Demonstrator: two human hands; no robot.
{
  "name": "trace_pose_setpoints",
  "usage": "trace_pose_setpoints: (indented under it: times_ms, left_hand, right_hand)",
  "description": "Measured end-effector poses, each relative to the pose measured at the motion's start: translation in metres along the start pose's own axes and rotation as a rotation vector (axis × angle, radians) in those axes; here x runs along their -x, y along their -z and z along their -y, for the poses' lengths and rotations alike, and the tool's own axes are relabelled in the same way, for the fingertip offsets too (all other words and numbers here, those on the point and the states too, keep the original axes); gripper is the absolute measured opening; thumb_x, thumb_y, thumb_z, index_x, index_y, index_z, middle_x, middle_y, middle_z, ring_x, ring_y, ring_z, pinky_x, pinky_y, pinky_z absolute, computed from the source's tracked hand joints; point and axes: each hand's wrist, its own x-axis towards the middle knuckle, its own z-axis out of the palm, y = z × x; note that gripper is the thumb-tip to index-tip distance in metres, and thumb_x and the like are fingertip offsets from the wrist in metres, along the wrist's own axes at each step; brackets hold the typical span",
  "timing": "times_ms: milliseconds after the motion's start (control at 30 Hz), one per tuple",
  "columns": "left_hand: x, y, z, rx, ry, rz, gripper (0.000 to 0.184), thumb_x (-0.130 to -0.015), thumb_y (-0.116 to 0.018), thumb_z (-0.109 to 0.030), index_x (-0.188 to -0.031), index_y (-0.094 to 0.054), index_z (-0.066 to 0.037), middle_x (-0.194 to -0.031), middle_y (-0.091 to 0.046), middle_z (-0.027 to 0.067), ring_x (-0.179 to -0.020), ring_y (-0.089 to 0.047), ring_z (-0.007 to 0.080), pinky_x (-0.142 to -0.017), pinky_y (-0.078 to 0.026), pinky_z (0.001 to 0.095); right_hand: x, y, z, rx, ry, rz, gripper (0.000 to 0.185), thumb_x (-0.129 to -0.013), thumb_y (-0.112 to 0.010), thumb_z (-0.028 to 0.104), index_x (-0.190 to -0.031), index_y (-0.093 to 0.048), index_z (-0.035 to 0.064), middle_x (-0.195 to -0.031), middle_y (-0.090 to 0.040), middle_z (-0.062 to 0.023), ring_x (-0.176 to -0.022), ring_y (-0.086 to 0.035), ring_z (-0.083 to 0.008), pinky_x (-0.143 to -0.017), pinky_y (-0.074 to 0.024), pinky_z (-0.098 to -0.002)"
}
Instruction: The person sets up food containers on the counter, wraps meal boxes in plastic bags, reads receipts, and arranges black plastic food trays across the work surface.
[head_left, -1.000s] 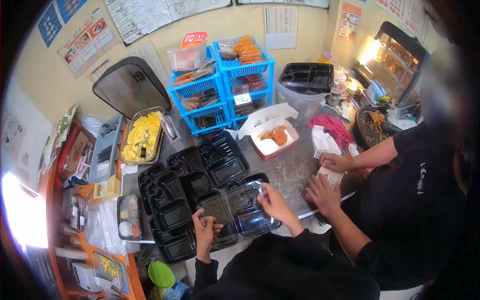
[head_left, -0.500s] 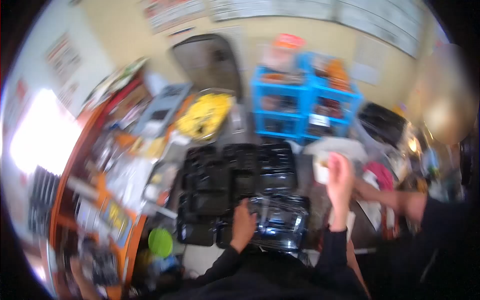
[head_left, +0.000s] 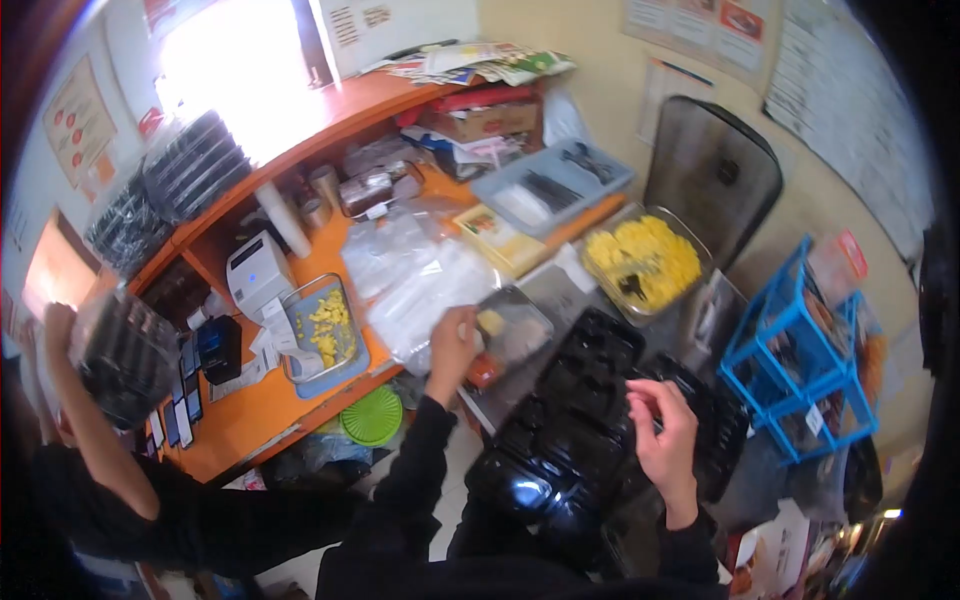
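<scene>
My left hand [head_left: 453, 346] is at the near left edge of a clear container [head_left: 520, 328] with pale and yellow food in it. Its fingers are loosely bent and apart, and nothing shows in them. A small red-orange item [head_left: 484, 371] lies just beside the thumb. Over the black compartment trays [head_left: 580, 440] hangs my right hand [head_left: 665, 435], fingers curled and thumb apart, with no object visible in it. The trays lie side by side on the dark table, several of them shiny.
Farther back stands a glass dish of yellow food [head_left: 645, 262]. A blue rack [head_left: 800, 370] is at the right. Plastic bags [head_left: 430, 300], a tray with yellow bits [head_left: 327, 335] and a printer [head_left: 258, 270] rest on the orange counter. At far left another person's hand [head_left: 60, 325] holds packed black trays.
The view has turned left. My left hand has moved from the black trays to the clear container. My right hand is now above the trays, its fingers more curled.
</scene>
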Motion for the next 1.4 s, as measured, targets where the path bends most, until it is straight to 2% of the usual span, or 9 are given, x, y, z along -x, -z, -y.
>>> trace_pose_setpoints:
  times_ms: [133, 233, 367, 533, 733, 933, 1067, 1167, 1400]
  left_hand:
    - [-0.074, 0.028, 0.166, -0.313, 0.132, -0.062, 0.018, -0.085, -0.055, -0.003, -0.098, -0.068, -0.002, -0.095, -0.066, 0.0187, -0.090, -0.063, 0.0384, -0.081, -0.050, 0.0459]
    - [-0.112, 0.038, 0.231, -0.467, 0.125, -0.105, 0.021, -0.085, -0.055, -0.005, -0.100, -0.068, -0.005, -0.099, -0.065, 0.0175, -0.094, -0.062, 0.0369, -0.080, -0.050, 0.0447]
    - [-0.142, 0.040, 0.288, -0.672, 0.125, 0.199, 0.022, -0.086, -0.058, -0.016, -0.103, -0.068, -0.007, -0.116, -0.058, 0.0148, -0.112, -0.053, 0.0322, -0.085, -0.044, 0.0503]
    - [-0.143, 0.029, 0.301, -0.808, -0.025, 0.147, 0.026, -0.087, -0.060, -0.023, -0.104, -0.069, -0.006, -0.119, -0.052, 0.0112, -0.121, -0.041, 0.0320, -0.092, -0.032, 0.0574]
    - [-0.151, 0.018, 0.307, -1.013, -0.027, 0.349, 0.018, -0.086, -0.060, -0.022, -0.090, -0.072, -0.009, -0.105, -0.054, 0.0107, -0.108, -0.049, 0.0312, -0.090, -0.036, 0.0518]
    - [-0.174, 0.026, 0.326, -0.445, 0.470, 0.379, 0.016, -0.086, -0.060, -0.020, -0.083, -0.072, -0.009, -0.112, -0.061, 0.0124, -0.103, -0.059, 0.0294, -0.085, -0.048, 0.0456]
    - [-0.160, 0.042, 0.335, -0.596, -0.216, 0.203, 0.017, -0.083, -0.063, -0.021, -0.089, -0.069, -0.007, -0.098, -0.066, 0.0131, -0.098, -0.063, 0.0319, -0.077, -0.053, 0.0466]
    - [-0.165, 0.039, 0.332, -0.825, -0.138, 0.442, 0.018, -0.081, -0.065, -0.021, -0.090, -0.069, -0.006, -0.093, -0.067, 0.0130, -0.095, -0.064, 0.0312, -0.078, -0.053, 0.0439]
    - [-0.185, 0.048, 0.298, -0.689, 0.155, 0.289, 0.021, -0.076, -0.076, -0.024, -0.079, -0.069, -0.005, -0.089, -0.069, 0.0143, -0.086, -0.067, 0.0314, -0.073, -0.054, 0.0409]
  right_hand:
    - [-0.097, -0.107, -0.010, 0.017, 0.190, 0.283, 0.014, -0.088, -0.059, 0.002, -0.102, -0.063, 0.0016, -0.089, -0.061, -0.0174, -0.082, -0.061, -0.0365, -0.072, -0.0499, -0.0378]
    - [-0.138, -0.191, -0.037, -0.020, 0.235, 0.377, 0.014, -0.088, -0.057, 0.003, -0.102, -0.062, 0.0015, -0.092, -0.061, -0.0185, -0.086, -0.060, -0.0393, -0.075, -0.0490, -0.0429]
    - [-0.163, -0.281, -0.062, -0.035, 0.224, 0.487, 0.016, -0.088, -0.056, 0.002, -0.102, -0.062, 0.0027, -0.092, -0.060, -0.0181, -0.088, -0.059, -0.0391, -0.077, -0.0485, -0.0444]
    - [-0.176, -0.337, -0.072, -0.014, 0.256, 0.552, 0.019, -0.086, -0.055, 0.000, -0.103, -0.062, 0.0050, -0.091, -0.058, -0.0176, -0.089, -0.058, -0.0389, -0.077, -0.0482, -0.0449]
    - [-0.179, -0.355, -0.074, 0.036, 0.285, 0.519, 0.021, -0.085, -0.054, -0.004, -0.101, -0.064, 0.0045, -0.091, -0.060, -0.0152, -0.087, -0.060, -0.0355, -0.076, -0.0488, -0.0418]
    - [-0.184, -0.351, -0.073, 0.041, 0.270, 0.478, 0.026, -0.083, -0.052, -0.007, -0.102, -0.065, 0.0044, -0.094, -0.059, -0.0154, -0.088, -0.059, -0.0349, -0.076, -0.0488, -0.0402]
    - [-0.188, -0.347, -0.082, 0.029, 0.238, 0.454, 0.029, -0.081, -0.050, -0.009, -0.102, -0.065, 0.0049, -0.096, -0.058, -0.0159, -0.091, -0.059, -0.0353, -0.079, -0.0485, -0.0405]
    - [-0.191, -0.342, -0.084, 0.040, 0.192, 0.475, 0.032, -0.079, -0.051, -0.009, -0.104, -0.064, 0.0068, -0.098, -0.057, -0.0160, -0.098, -0.058, -0.0357, -0.083, -0.0482, -0.0427]
    - [-0.192, -0.338, -0.081, 0.056, 0.188, 0.433, 0.029, -0.080, -0.052, -0.008, -0.103, -0.065, 0.0066, -0.097, -0.057, -0.0166, -0.096, -0.058, -0.0364, -0.083, -0.0480, -0.0420]
